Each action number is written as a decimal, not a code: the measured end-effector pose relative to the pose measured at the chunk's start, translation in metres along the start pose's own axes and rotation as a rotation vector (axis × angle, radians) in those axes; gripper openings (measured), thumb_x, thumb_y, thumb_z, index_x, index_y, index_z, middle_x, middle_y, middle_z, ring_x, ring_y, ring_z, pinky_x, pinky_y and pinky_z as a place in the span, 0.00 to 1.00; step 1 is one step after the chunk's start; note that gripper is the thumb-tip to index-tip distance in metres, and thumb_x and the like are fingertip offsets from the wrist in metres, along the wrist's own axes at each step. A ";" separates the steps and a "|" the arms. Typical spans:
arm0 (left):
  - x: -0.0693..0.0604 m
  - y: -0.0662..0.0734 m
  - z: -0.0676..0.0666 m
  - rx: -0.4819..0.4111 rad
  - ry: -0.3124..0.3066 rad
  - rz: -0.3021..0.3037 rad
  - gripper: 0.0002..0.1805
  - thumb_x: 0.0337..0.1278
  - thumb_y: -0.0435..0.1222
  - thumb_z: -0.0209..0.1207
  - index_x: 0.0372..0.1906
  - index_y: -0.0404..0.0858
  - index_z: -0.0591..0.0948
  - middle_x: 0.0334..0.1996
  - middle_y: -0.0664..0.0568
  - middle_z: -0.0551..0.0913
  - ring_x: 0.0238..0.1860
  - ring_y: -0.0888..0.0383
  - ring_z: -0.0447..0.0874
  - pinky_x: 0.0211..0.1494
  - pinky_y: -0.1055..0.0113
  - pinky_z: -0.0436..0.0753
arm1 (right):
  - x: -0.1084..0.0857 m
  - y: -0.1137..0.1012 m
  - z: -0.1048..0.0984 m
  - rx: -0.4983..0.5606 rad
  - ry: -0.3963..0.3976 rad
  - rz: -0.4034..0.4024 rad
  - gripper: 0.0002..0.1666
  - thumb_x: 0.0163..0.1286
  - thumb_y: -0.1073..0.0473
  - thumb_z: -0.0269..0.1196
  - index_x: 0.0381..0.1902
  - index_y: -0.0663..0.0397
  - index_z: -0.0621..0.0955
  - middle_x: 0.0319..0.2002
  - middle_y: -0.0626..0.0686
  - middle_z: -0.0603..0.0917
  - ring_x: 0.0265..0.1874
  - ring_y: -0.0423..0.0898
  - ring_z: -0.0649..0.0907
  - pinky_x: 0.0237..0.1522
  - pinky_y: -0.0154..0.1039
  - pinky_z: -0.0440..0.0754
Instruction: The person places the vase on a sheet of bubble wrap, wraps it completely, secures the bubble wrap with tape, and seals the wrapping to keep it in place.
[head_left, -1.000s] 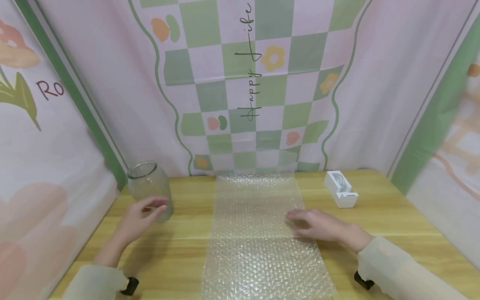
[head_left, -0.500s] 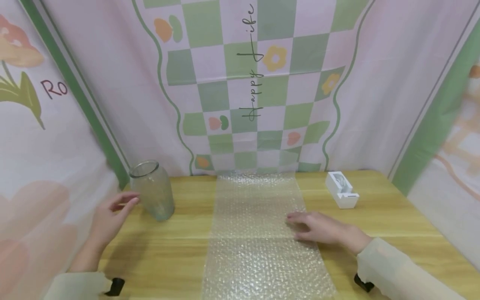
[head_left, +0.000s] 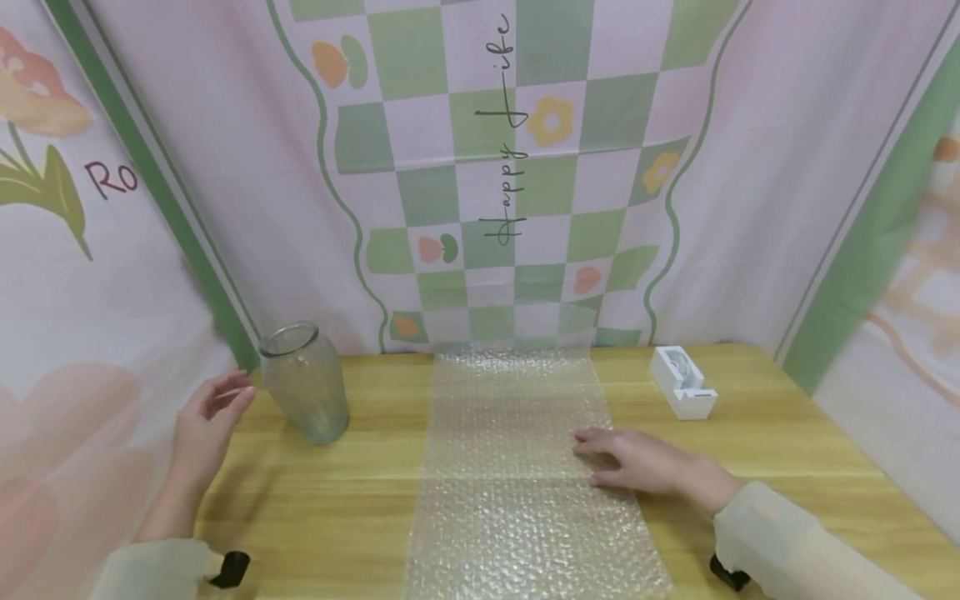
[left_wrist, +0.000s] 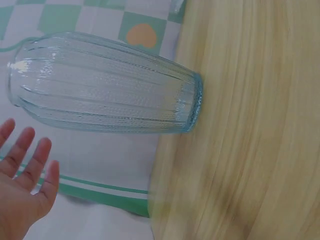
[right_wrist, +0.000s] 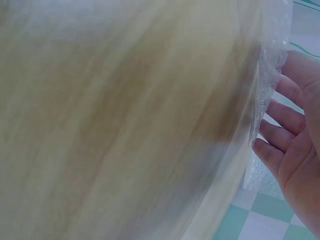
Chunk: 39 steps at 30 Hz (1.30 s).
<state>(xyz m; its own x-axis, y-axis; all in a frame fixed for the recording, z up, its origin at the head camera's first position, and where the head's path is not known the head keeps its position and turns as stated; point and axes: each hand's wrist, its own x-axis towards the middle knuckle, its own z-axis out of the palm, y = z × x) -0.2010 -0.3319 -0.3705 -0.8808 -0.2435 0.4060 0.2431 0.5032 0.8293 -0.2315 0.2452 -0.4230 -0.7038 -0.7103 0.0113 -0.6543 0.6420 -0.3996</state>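
- Far left of the bubble wrap (head_left: 517, 492), a pale side cloth (head_left: 112, 333) hangs, printed with a flower, a green stripe and the letters "RO".
- Well left of the bubble wrap, the left sleeve (head_left: 153, 573) is pale, with a black piece (head_left: 231, 570) at its cuff.
- Also well left of the bubble wrap, the left hand (head_left: 201, 429) is raised just beside the vase without touching it; its fingers are loosely bent and apart at the tips.
- Between that hand and the bubble wrap, the clear glass vase (head_left: 307, 392) stands upright on the table, mouth up.
- On both sides of the bubble wrap shows the wooden table (head_left: 375, 492); the sheet lies flat along it, reaching its far edge.
- Behind the bubble wrap hangs a green-and-white checked backdrop (head_left: 483, 192) with "Happy Life" written sideways.
- At the right edge of the bubble wrap, the right hand (head_left: 648, 462) touches the sheet with its fingertips; fingers gently bent, thumb apart from them.
- Right of the bubble wrap, toward its far end, sits a white tape dispenser (head_left: 693, 406).
- Right of the bubble wrap, nearer, lies the right sleeve (head_left: 798, 537), also pale.
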 end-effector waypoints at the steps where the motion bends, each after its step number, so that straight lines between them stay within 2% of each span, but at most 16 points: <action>1: 0.001 -0.002 0.001 -0.009 -0.013 -0.001 0.22 0.75 0.39 0.58 0.67 0.34 0.74 0.50 0.72 0.78 0.49 0.76 0.74 0.48 0.85 0.75 | 0.000 0.000 0.000 0.003 0.000 0.000 0.31 0.71 0.48 0.67 0.64 0.61 0.80 0.70 0.65 0.72 0.68 0.67 0.72 0.67 0.64 0.68; 4: 0.004 -0.004 0.004 -0.006 -0.089 -0.028 0.30 0.78 0.40 0.55 0.75 0.31 0.63 0.61 0.54 0.75 0.51 0.76 0.70 0.49 0.85 0.74 | 0.000 0.001 0.000 0.009 -0.001 0.003 0.30 0.71 0.48 0.67 0.64 0.61 0.80 0.70 0.65 0.72 0.68 0.67 0.71 0.67 0.64 0.68; 6: 0.006 -0.004 0.005 -0.013 -0.152 -0.059 0.34 0.79 0.40 0.52 0.78 0.29 0.55 0.68 0.41 0.68 0.55 0.71 0.69 0.48 0.85 0.74 | 0.000 0.000 0.000 0.011 0.000 0.005 0.30 0.71 0.49 0.67 0.64 0.61 0.80 0.70 0.65 0.72 0.68 0.67 0.72 0.67 0.64 0.68; 8: 0.008 -0.004 0.006 -0.024 -0.207 -0.084 0.37 0.80 0.41 0.51 0.80 0.31 0.48 0.73 0.32 0.60 0.62 0.61 0.69 0.48 0.86 0.72 | 0.000 0.000 0.000 0.012 0.002 0.006 0.30 0.71 0.49 0.67 0.64 0.61 0.80 0.70 0.65 0.73 0.68 0.67 0.72 0.67 0.64 0.68; 10: 0.010 -0.004 0.009 -0.041 -0.235 -0.106 0.40 0.80 0.41 0.51 0.81 0.31 0.44 0.75 0.29 0.55 0.67 0.48 0.66 0.50 0.84 0.73 | 0.000 0.000 0.000 0.010 0.004 0.005 0.30 0.71 0.49 0.67 0.64 0.61 0.80 0.70 0.65 0.73 0.68 0.67 0.72 0.67 0.64 0.68; 13: 0.012 -0.002 0.014 -0.082 -0.265 -0.127 0.43 0.79 0.41 0.51 0.82 0.34 0.39 0.78 0.28 0.49 0.73 0.34 0.56 0.65 0.65 0.75 | 0.000 0.001 0.001 0.012 0.005 0.005 0.30 0.71 0.50 0.67 0.64 0.62 0.80 0.70 0.65 0.73 0.68 0.67 0.72 0.67 0.64 0.68; 15: 0.014 -0.001 0.018 -0.108 -0.280 -0.144 0.46 0.78 0.41 0.53 0.82 0.36 0.36 0.79 0.29 0.43 0.75 0.31 0.50 0.73 0.48 0.68 | 0.000 0.002 0.001 0.012 0.004 0.009 0.30 0.71 0.49 0.67 0.64 0.61 0.79 0.70 0.64 0.73 0.68 0.67 0.72 0.67 0.64 0.68; 17: 0.016 0.000 0.022 -0.129 -0.289 -0.164 0.49 0.77 0.43 0.55 0.82 0.39 0.33 0.80 0.30 0.38 0.77 0.29 0.44 0.74 0.34 0.57 | 0.000 0.003 0.002 0.011 0.003 0.015 0.30 0.71 0.49 0.67 0.64 0.61 0.79 0.70 0.64 0.73 0.68 0.67 0.71 0.67 0.64 0.68; 21: 0.021 -0.001 0.033 -0.119 -0.273 -0.178 0.55 0.72 0.47 0.59 0.82 0.43 0.31 0.80 0.32 0.35 0.77 0.27 0.40 0.74 0.29 0.51 | 0.000 0.004 0.003 0.000 0.009 0.016 0.30 0.71 0.49 0.67 0.64 0.60 0.80 0.70 0.64 0.73 0.68 0.66 0.72 0.67 0.64 0.68; 26: 0.024 -0.004 0.044 -0.090 -0.218 -0.191 0.59 0.68 0.48 0.64 0.83 0.44 0.31 0.80 0.32 0.38 0.77 0.27 0.41 0.74 0.30 0.52 | 0.000 0.003 0.005 0.003 0.005 0.014 0.30 0.71 0.49 0.67 0.64 0.60 0.80 0.70 0.64 0.73 0.68 0.66 0.72 0.67 0.63 0.69; 33: 0.024 -0.004 0.057 -0.149 -0.121 -0.235 0.64 0.61 0.44 0.71 0.83 0.45 0.32 0.81 0.37 0.34 0.80 0.37 0.34 0.78 0.37 0.44 | 0.000 0.003 0.006 0.006 0.007 0.019 0.30 0.71 0.48 0.67 0.64 0.59 0.80 0.70 0.64 0.73 0.68 0.66 0.72 0.67 0.64 0.69; 39: 0.025 -0.007 0.066 -0.198 -0.026 -0.253 0.65 0.57 0.43 0.74 0.83 0.46 0.36 0.82 0.40 0.38 0.80 0.40 0.38 0.80 0.42 0.45 | 0.001 0.004 0.005 0.008 0.015 0.012 0.30 0.71 0.49 0.67 0.64 0.60 0.80 0.70 0.64 0.73 0.68 0.66 0.72 0.67 0.63 0.69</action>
<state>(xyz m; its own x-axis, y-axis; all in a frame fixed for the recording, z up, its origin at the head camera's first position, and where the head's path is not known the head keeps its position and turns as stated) -0.2515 -0.2867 -0.3912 -0.9330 -0.3173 0.1698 0.0874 0.2578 0.9622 -0.2333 0.2458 -0.4289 -0.7155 -0.6983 0.0203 -0.6437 0.6477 -0.4076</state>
